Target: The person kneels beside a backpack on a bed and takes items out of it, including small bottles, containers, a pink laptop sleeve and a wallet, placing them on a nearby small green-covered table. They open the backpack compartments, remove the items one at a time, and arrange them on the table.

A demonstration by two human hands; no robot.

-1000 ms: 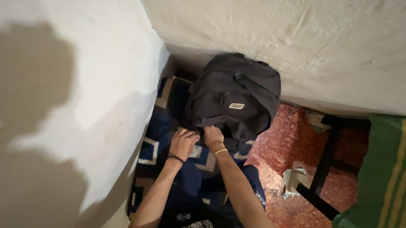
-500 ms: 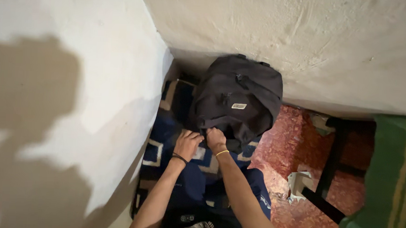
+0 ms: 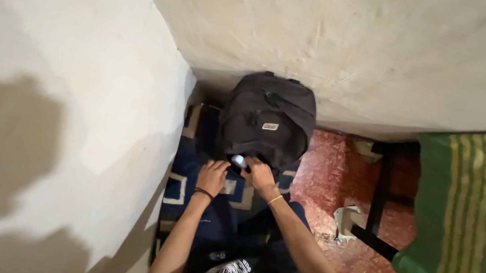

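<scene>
Against the wall corner, both hands work at the black backpack point(image 3: 268, 124): the right hand point(image 3: 259, 174) pinches a small pale object point(image 3: 238, 161), while the left hand point(image 3: 213, 176) rests curled on the patterned rug point(image 3: 178, 177). Judging by this, something is going in or out; next comes a steady grip.

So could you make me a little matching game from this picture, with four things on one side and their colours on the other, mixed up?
Things:
1. backpack
2. blanket at the right edge
3. floor beside the rug
4. band on the right hand's wrist

Colours:
A. red speckled
B. yellow
C. black
D. green with yellow stripes

Pairs: 1-C, 2-D, 3-A, 4-B
</scene>
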